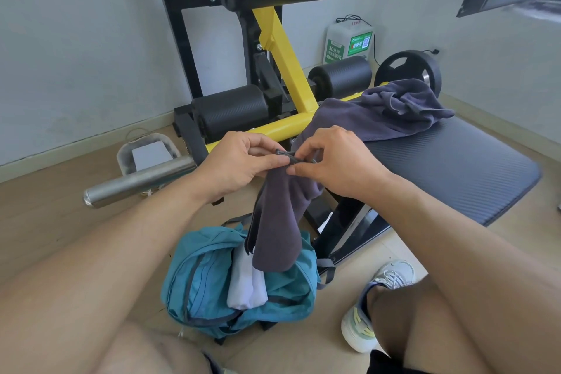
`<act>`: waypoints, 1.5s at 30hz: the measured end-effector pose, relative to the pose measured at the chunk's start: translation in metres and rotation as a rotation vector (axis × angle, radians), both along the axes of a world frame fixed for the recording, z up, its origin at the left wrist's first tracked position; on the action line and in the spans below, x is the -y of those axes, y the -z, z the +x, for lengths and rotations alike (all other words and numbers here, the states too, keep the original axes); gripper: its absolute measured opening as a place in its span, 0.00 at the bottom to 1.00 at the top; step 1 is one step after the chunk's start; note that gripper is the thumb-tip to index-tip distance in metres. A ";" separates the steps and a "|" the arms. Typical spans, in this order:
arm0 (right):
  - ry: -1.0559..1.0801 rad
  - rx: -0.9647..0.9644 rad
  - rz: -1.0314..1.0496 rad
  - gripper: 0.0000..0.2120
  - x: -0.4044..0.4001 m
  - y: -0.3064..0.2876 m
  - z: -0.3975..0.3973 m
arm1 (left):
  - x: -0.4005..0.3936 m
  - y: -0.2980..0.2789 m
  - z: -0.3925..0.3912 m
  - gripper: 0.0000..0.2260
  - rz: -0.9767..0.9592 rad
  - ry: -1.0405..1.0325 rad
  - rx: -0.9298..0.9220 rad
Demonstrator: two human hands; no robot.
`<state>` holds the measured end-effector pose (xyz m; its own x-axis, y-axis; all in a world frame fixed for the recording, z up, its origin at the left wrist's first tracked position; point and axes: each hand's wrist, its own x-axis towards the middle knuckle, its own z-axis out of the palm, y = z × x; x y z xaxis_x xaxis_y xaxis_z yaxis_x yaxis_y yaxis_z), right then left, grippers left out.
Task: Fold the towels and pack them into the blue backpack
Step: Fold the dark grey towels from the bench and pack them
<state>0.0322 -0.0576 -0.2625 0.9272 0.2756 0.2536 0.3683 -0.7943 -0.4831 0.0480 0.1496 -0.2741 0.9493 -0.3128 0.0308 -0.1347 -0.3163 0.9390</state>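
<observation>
Two hands meet above the floor: the left hand (239, 161) and the right hand (337, 161) each pinch the top hem of a dark grey towel (277, 222) between thumb and fingertips, fingers narrow and closed on the cloth. It hangs straight down from them, its lower end touching the open mouth of the blue backpack (209, 282), which lies on the floor between the person's knees. A white folded towel (246, 285) sits in that opening. A second dark towel (391, 109) lies crumpled on the far end of the black padded bench (455, 173), partly draped over its edge.

Against the far wall stands a white box with green labels (349, 44); "30" and "80%" can be read, beside a QR code, the rest too small. The floor is pale wood-look planks, the walls plain grey-white. A yellow-and-black gym frame (282, 51) with black roller pads rises behind the hands, a steel bar (139, 181) juts left, and a weight plate (409, 70) leans near the corner.
</observation>
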 end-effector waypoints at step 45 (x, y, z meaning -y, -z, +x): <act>0.094 -0.223 0.286 0.19 0.028 0.001 0.002 | -0.027 0.008 0.019 0.04 -0.118 -0.088 -0.050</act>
<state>0.0344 -0.0855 -0.2638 0.9863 0.1336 0.0966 0.1604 -0.6413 -0.7503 0.0666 0.1761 -0.2816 0.9742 -0.2253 0.0147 -0.0637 -0.2119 0.9752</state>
